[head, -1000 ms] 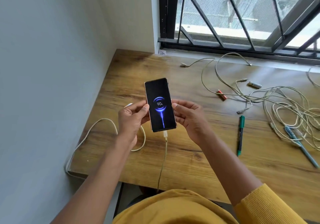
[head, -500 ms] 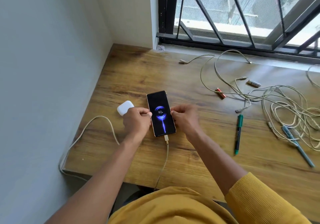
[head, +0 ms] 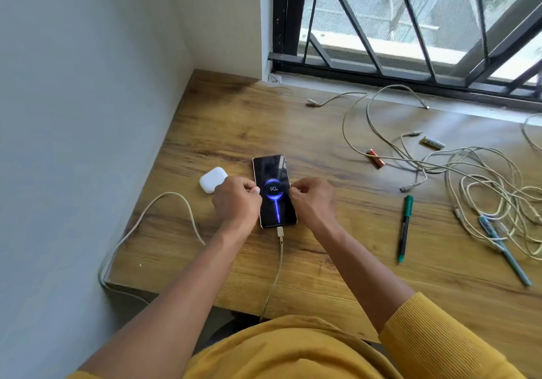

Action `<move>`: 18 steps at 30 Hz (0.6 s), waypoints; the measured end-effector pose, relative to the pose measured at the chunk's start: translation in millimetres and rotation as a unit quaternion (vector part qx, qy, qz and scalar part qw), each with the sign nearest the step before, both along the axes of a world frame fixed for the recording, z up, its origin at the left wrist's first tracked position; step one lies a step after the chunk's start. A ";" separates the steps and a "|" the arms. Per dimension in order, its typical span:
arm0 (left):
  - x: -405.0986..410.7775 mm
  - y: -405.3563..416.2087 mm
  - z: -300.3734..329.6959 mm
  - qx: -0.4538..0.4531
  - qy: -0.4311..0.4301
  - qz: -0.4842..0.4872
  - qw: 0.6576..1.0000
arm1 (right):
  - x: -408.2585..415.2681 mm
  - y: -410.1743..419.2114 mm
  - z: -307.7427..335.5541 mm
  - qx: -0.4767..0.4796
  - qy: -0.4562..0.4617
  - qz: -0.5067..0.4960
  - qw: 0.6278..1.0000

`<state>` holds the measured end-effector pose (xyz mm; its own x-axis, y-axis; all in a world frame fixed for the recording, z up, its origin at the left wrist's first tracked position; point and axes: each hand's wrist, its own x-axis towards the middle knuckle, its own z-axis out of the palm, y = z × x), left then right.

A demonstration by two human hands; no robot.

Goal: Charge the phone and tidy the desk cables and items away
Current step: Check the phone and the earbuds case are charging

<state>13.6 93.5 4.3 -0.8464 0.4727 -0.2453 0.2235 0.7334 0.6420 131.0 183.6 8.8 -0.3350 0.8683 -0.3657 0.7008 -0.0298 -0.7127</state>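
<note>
The phone lies flat on the wooden desk, its screen lit with a blue charging ring reading 90%. A beige charging cable is plugged into its near end and runs off the desk's front edge. My left hand pinches the phone's left edge and my right hand pinches its right edge. A tangle of beige cables sprawls on the right. A green marker and a blue pen lie near it.
A white earbud case sits just left of my left hand. A second cable loops over the desk's left front corner. A red battery and a pale battery lie among the cables. The wall is left, the barred window behind.
Both hands lowered the phone from mid-air onto the desk. It now lies flat with the earbud case uncovered beside it.
</note>
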 end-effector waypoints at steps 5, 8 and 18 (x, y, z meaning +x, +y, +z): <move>3.9 -3.5 6.1 -0.003 0.010 -0.012 1.000 | 1.6 -3.7 -2.7 -0.020 0.026 -0.004 0.999; 3.3 -9.4 10.6 0.016 0.032 -0.025 0.999 | 1.0 -5.4 -4.2 -0.018 0.032 -0.005 0.999; -41.7 -60.0 2.2 0.036 0.173 0.013 0.984 | -38.1 -29.2 5.3 0.101 0.083 0.076 0.989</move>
<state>-28.1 33.4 6.5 -0.8856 0.4550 0.0935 0.4198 0.6979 0.5803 92.9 154.4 14.1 -0.5080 0.8531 -0.1194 0.5593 0.2213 -0.7989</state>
